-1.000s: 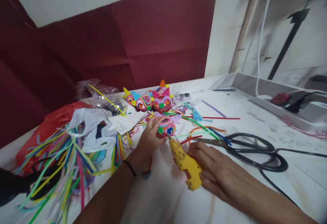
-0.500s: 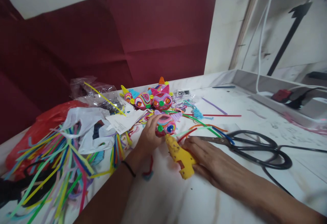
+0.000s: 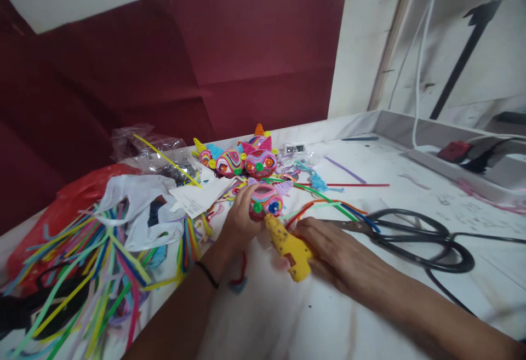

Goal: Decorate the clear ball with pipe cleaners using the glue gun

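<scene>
My left hand is closed around a small pink animal head made of fuzzy pipe cleaners, with a green nose, a blue eye and a lilac ear. In my right hand is a yellow glue gun, its nozzle end close against the lower side of the head; whether they touch I cannot tell. Part of the gun's handle is hidden by my fingers. Behind the held head sit several similar finished-looking heads in bright colours. Large black-handled scissors lie right of my right hand.
Many loose pipe cleaners spread over the left, beside a white plastic bag and a red bag. A white paper lies near the middle. A power strip and cables are at the right edge.
The glue gun has tilted slightly, its rear end rising a little. My left hand keeps its hold on the head, nearly unmoved. The view has shifted very slightly.
</scene>
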Tool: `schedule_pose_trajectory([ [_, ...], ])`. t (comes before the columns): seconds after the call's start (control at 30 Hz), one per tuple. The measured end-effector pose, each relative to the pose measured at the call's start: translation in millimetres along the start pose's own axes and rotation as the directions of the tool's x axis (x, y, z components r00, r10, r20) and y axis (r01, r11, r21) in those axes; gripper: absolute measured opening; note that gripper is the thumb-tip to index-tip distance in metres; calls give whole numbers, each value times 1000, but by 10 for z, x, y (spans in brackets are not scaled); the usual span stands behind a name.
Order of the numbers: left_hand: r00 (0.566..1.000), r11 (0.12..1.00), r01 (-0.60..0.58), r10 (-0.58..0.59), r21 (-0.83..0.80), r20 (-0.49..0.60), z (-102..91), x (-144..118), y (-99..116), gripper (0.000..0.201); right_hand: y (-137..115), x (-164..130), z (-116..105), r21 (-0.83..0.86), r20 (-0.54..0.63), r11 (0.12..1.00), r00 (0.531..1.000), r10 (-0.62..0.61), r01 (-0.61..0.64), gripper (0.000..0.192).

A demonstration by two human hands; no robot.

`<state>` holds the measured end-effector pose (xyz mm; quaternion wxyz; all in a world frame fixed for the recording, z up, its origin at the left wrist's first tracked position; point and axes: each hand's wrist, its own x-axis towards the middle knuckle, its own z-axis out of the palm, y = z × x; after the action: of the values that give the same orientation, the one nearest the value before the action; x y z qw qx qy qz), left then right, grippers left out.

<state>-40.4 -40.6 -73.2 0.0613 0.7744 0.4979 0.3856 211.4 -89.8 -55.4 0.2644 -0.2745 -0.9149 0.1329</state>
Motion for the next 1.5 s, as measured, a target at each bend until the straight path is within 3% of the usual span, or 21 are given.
schedule_pose_trajectory([
  [0.3, 1000, 1000, -1, 1, 25, -17, 27, -2, -53, 73, 55, 7, 116, 11, -97, 999, 995, -39, 40, 23],
  [0.63, 1000, 1000, 19, -19, 23, -20, 16, -12, -45, 73, 6, -7, 86, -42, -109, 998, 993, -43, 38, 21],
  [0.83, 998, 999, -47, 46, 26, 40, -26, 1, -11, 62, -28, 4, 48, -45, -62, 999, 998, -26, 24, 20],
  [1.07, 993, 998, -56, 54, 15, 105, -94, -2, -10, 66, -28, 0, 55, -65, -97, 998, 995, -22, 16, 20],
  [1.23, 983, 998, -43, 49, -41, 176, -184, -23, 29, 61, 3, -14, 113, -75, -121, 997, 993, -13, 4, 19],
  [1.5, 984, 998, -2, 12, -58, 179, -190, -9, 28, 53, -25, -2, 59, -105, -70, 994, 997, -16, 8, 27],
])
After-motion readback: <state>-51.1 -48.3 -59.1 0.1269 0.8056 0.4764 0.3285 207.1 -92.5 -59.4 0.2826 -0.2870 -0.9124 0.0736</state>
